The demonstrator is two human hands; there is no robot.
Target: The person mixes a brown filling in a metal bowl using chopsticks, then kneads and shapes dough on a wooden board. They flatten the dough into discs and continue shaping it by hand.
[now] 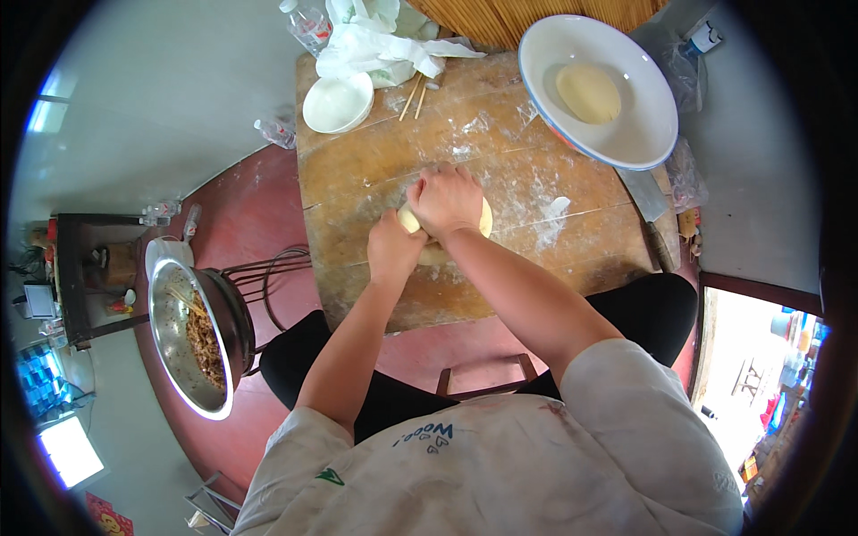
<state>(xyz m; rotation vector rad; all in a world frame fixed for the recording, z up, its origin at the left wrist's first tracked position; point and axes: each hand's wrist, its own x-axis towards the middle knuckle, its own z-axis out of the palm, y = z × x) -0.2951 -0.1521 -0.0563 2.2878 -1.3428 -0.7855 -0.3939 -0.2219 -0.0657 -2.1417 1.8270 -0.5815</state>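
A lump of pale dough point(487, 218) lies on the floured wooden table point(362, 288), mostly covered by my hands. From above, my right hand point(448, 199) presses on it with curled fingers. At the dough's left end, my left hand point(395, 244) grips it, thumb near the right hand. Farther back on the right, a large white enamel basin point(643, 134) with a blue rim holds another smooth piece of dough point(588, 94). Below the basin, a cleaver point(647, 201) rests along the table's right edge, its handle towards me.
A white bowl point(338, 104), chopsticks point(411, 100) and crumpled plastic bags point(375, 50) occupy the table's back left. To my left, a metal basin point(161, 321) of brown minced filling point(204, 342) stands on a support. Plastic bottles point(275, 134) are near the wall. A doorway point(730, 362) opens at right.
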